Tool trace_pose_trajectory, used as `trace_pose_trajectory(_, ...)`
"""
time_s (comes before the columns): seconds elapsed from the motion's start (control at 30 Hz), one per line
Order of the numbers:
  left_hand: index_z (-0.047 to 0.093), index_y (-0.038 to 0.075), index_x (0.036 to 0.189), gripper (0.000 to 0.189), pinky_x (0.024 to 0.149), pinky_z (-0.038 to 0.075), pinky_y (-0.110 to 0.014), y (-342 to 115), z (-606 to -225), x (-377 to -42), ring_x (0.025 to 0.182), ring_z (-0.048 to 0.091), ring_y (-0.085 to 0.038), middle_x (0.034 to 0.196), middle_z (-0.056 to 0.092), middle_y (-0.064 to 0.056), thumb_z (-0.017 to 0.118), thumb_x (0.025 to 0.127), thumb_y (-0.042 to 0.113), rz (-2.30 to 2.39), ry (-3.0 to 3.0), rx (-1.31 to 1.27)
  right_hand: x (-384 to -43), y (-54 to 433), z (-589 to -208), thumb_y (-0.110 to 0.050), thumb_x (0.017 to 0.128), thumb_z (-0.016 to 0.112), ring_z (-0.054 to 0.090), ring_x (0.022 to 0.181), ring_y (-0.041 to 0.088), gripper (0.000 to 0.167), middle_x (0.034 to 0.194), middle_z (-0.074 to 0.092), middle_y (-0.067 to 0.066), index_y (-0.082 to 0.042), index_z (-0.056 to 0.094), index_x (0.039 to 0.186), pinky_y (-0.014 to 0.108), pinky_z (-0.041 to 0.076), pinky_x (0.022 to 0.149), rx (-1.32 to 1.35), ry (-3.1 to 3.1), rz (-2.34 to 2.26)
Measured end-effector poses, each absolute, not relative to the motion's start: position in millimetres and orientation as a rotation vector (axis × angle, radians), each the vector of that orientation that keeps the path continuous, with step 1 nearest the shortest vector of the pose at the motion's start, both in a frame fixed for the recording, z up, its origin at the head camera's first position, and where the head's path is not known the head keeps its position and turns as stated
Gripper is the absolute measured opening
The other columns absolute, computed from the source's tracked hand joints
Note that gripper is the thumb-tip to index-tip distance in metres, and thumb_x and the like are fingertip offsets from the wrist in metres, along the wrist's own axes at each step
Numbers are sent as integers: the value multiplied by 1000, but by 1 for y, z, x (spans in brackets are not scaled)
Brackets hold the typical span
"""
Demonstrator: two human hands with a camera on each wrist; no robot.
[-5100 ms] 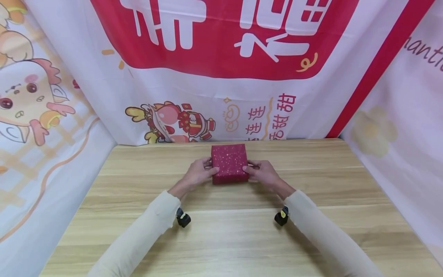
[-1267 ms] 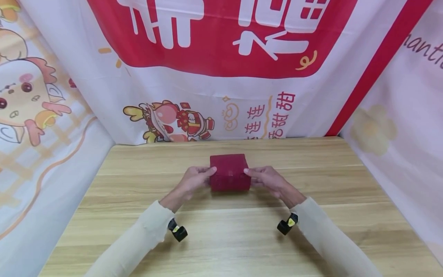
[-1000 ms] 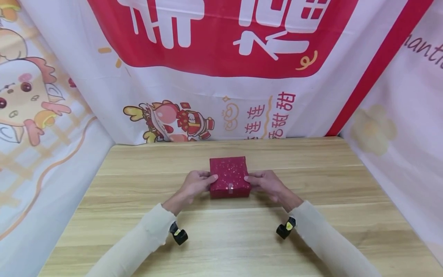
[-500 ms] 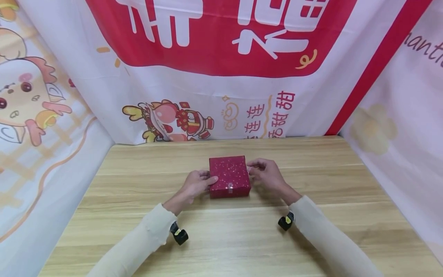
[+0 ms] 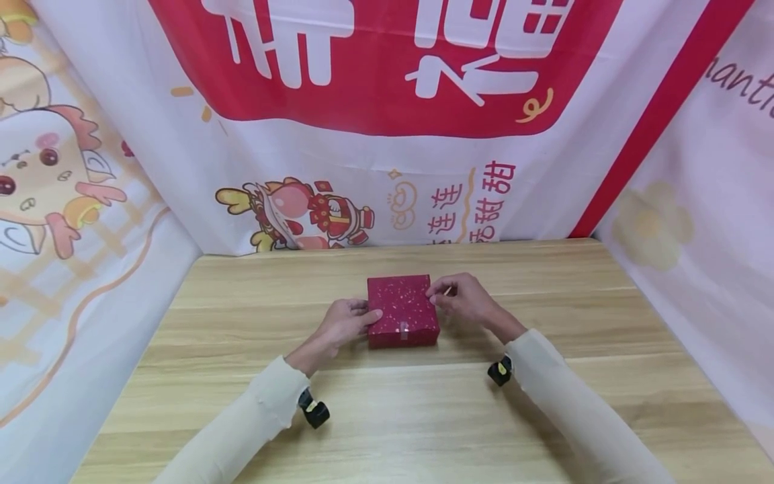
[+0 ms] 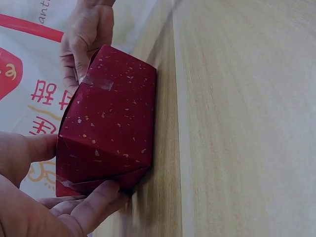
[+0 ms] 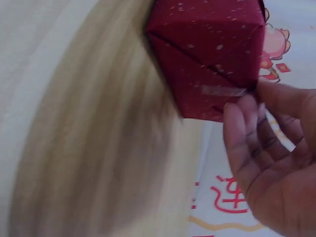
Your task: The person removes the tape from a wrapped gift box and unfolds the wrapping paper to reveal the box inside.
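A gift box (image 5: 402,299) wrapped in dark red speckled paper sits on the wooden table. Clear tape (image 5: 404,330) crosses its front top edge. At its left end, my left hand (image 5: 343,321) grips it, thumb on top and fingers against the folded end, as the left wrist view shows. My right hand (image 5: 464,296) is at the right end, thumb and fingertips pinching the box's top edge. In the right wrist view, a strip of tape (image 7: 224,91) lies across the end fold and runs to those fingertips.
The wooden table (image 5: 387,417) stretches toward me and to both sides. A printed cloth (image 5: 363,154) hangs behind it, with more cloth at left and right. Black wrist cameras (image 5: 314,411) are strapped to both wrists.
The box, earlier farther back, was tilted, then set down nearer with tape facing front. My right hand released its side grip and moved up to the right top edge; my left hand kept hold.
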State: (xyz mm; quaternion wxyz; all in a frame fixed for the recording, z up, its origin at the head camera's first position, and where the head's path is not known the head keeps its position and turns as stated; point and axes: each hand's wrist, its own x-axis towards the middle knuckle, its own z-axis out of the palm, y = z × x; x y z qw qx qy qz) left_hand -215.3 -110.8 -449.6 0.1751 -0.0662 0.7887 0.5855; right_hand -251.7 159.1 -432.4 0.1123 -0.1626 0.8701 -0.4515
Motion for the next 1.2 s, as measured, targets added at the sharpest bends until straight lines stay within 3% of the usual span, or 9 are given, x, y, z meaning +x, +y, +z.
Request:
trace_pose_trajectory(0.23, 53, 2, 138, 53, 94, 57, -35, -109, -449, -216, 117, 65, -27, 134, 62, -16, 68, 93, 25, 1646, 2245, -183, -248, 150, -417, -9, 90, 70, 62, 77, 17, 8, 89, 72, 1, -13, 76, 93, 26, 54, 68, -469, 2745, -1080)
trace_pose_trajectory(0.47, 54, 3, 137, 51, 93, 58, -35, -110, -452, -215, 116, 65, -27, 132, 63, -15, 67, 94, 27, 1620, 2256, -175, -246, 147, -419, -8, 91, 68, 61, 76, 16, 8, 86, 68, 0, -14, 74, 89, 25, 54, 66, -481, 2777, -1010)
trace_pose_trajectory(0.87, 54, 3, 137, 49, 93, 58, -34, -109, -450, -217, 117, 65, -27, 132, 63, -15, 66, 95, 26, 1622, 2244, -169, -249, 156, -427, -10, 90, 69, 62, 82, 21, 6, 89, 68, 2, -12, 72, 95, 25, 54, 70, -625, 2762, -1082)
trace_pose_trajectory(1.2, 54, 3, 137, 49, 91, 59, -33, -109, -451, -219, 115, 66, -26, 130, 64, -15, 67, 94, 25, 1625, 2251, -177, -245, 150, -417, -14, 90, 71, 61, 77, 12, 8, 90, 73, -2, -15, 77, 95, 25, 53, 69, -584, 2876, -897)
